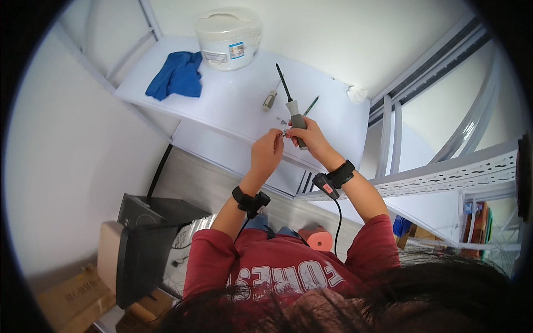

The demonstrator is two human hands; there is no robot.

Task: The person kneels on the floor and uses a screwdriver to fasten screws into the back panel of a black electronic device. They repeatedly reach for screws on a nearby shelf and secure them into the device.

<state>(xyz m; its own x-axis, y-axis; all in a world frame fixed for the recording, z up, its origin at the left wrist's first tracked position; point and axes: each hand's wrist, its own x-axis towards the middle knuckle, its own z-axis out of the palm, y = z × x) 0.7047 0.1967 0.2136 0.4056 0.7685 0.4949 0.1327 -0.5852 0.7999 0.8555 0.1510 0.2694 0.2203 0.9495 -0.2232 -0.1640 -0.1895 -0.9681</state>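
Observation:
My right hand [315, 140] is closed around the grey handle of a screwdriver [298, 119], whose dark shaft points up and away over the white shelf [233, 105]. Close beside it, the fingers of my left hand [266, 152] are pinched together. A tiny metal piece [282, 133] shows between the fingertips of both hands, too small to name. Just beyond the fingers lie several small metal parts [283, 121]. A second screwdriver [270, 101] with a grey handle rests farther back, and a thin dark green stick [312, 105] lies to the right of the held one.
On the shelf's far side stands a white lidded bucket [214, 41], with a crumpled blue cloth [176, 76] to its left. White crumpled tissue [357, 94] lies at the right end. Metal rack rails [444, 158] run along the right. Black equipment [147, 244] and cardboard boxes [72, 299] stand lower left.

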